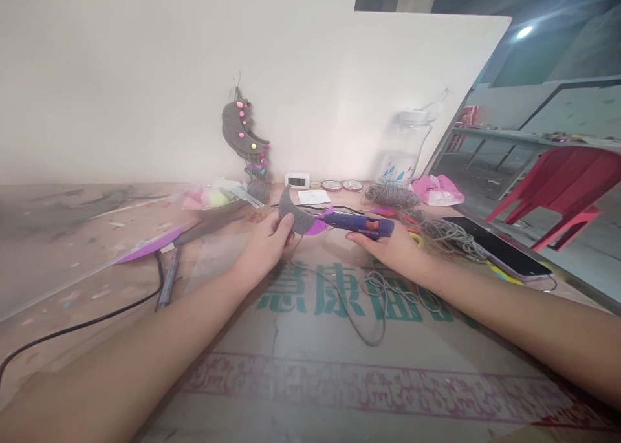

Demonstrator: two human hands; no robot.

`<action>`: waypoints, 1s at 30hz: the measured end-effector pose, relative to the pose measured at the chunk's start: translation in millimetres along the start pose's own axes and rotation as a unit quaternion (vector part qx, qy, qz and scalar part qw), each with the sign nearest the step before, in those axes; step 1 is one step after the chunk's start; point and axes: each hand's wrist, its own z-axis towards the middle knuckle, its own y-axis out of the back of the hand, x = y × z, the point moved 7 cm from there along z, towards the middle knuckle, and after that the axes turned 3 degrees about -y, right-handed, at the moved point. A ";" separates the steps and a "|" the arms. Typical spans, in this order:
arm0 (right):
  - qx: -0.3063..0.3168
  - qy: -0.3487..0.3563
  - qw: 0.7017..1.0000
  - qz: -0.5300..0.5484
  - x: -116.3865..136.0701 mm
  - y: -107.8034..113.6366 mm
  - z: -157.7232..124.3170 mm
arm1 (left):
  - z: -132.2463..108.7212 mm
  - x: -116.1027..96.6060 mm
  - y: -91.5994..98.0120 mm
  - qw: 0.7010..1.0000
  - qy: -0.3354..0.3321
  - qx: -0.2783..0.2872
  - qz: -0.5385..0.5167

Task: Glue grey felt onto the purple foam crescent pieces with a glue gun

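My left hand (268,241) pinches a crescent shape (294,216) partly wrapped in grey yarn, its right end still bare purple. In my right hand (388,244) is a dark blue glue gun (361,224), its nozzle at the purple end of the crescent. From the crescent a strand of grey yarn (369,343) runs down and loops over the printed cardboard (233,326), then leads right under my right forearm.
A finished-looking grey crescent with coloured balls (237,129) hangs on the wall. Behind the hands stand a small clock (297,180) and a clear bottle (403,147). Yarn bundles (453,237) and a phone (499,248) lie right. A black cable (82,327) crosses the left side.
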 end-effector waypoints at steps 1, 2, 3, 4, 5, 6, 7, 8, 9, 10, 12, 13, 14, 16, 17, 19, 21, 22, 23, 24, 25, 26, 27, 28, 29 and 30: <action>0.003 -0.003 1.000 -0.002 -0.1 -0.1 0.1 | -0.1 -0.5 0.2 1.000 -0.001 0.000 0.003; 0.004 -0.004 1.000 -0.004 0.2 0.2 0.0 | -0.1 -1.0 0.3 1.000 -0.002 0.001 0.006; 0.004 -0.002 1.000 -0.006 0.8 0.5 -0.1 | -0.1 -1.3 0.5 1.000 -0.003 0.001 0.006; 0.004 0.002 1.000 -0.005 1.6 0.7 -0.2 | -0.1 -1.4 0.4 1.000 -0.003 0.002 0.005; 0.004 0.007 1.000 -0.001 2.6 0.7 -0.2 | 0.0 -1.3 0.2 1.000 -0.003 0.003 0.003; 0.005 0.013 1.000 0.007 3.7 0.5 -0.1 | 0.1 -0.6 -0.2 1.000 -0.003 0.004 -0.001; 0.005 0.018 1.000 0.019 5.1 0.3 0.3 | 0.4 0.5 -0.7 1.000 -0.001 0.005 -0.004; 0.005 0.023 0.999 0.034 6.7 0.5 0.9 | 0.7 2.2 -1.3 1.000 0.001 0.007 -0.007; 0.004 0.028 0.998 0.051 8.8 1.4 1.8 | 1.1 4.2 -1.8 1.000 0.005 0.008 -0.009; 0.002 0.032 0.997 0.064 11.2 3.0 2.8 | 1.6 6.4 -2.2 1.000 0.010 0.008 -0.012; -0.001 0.032 0.997 0.077 16.2 8.6 5.7 | 2.5 10.4 -2.6 0.999 0.021 0.006 -0.024; -0.003 0.031 0.997 0.075 18.6 12.5 7.3 | 2.8 11.8 -2.8 0.999 0.027 0.006 -0.034; -0.006 0.031 0.997 0.072 21.0 17.0 9.1 | 3.0 12.7 -3.0 0.998 0.032 0.005 -0.047; -0.015 0.037 0.996 0.074 24.5 27.1 12.9 | 3.0 13.1 -3.5 0.996 0.043 0.007 -0.073; -0.018 0.041 0.995 0.085 25.4 31.6 15.0 | 2.8 13.0 -3.7 0.995 0.047 0.008 -0.085; -0.013 0.041 0.992 0.120 24.5 37.0 20.0 | 2.7 12.3 -3.0 0.993 0.051 0.005 -0.104; 0.004 0.020 0.987 0.159 20.2 37.9 27.2 | 3.0 11.5 -1.2 0.992 0.045 -0.004 -0.120; 0.010 0.004 0.985 0.174 17.3 37.5 32.2 | 3.1 11.1 -0.3 0.991 0.041 -0.008 -0.128; 0.012 -0.012 0.982 0.187 14.2 37.1 38.2 | 3.3 10.6 0.2 0.990 0.037 -0.009 -0.134; 0.009 -0.029 0.981 0.193 11.0 36.9 45.3 | 3.4 10.3 0.1 0.990 0.036 -0.008 -0.140; 0.003 -0.045 0.981 0.190 7.6 36.6 53.6 | 3.3 10.2 -0.5 0.989 0.037 -0.004 -0.142; -0.006 -0.057 0.983 0.177 4.5 36.1 62.8 | 3.3 10.3 -1.4 0.989 0.040 0.001 -0.141; -0.012 -0.068 0.986 0.150 1.5 34.3 72.5 | 3.2 10.3 -2.5 0.989 0.043 0.008 -0.138; -0.013 -0.074 0.991 0.113 -0.9 30.9 82.6 | 3.2 10.5 -3.7 0.990 0.046 0.014 -0.133; -0.010 -0.073 0.994 0.077 -2.8 25.5 92.5 | 3.2 10.7 -4.7 0.990 0.048 0.018 -0.129; 0.005 -0.065 0.997 0.049 -3.8 17.3 102.0 | 3.4 11.1 -5.7 0.990 0.049 0.022 -0.127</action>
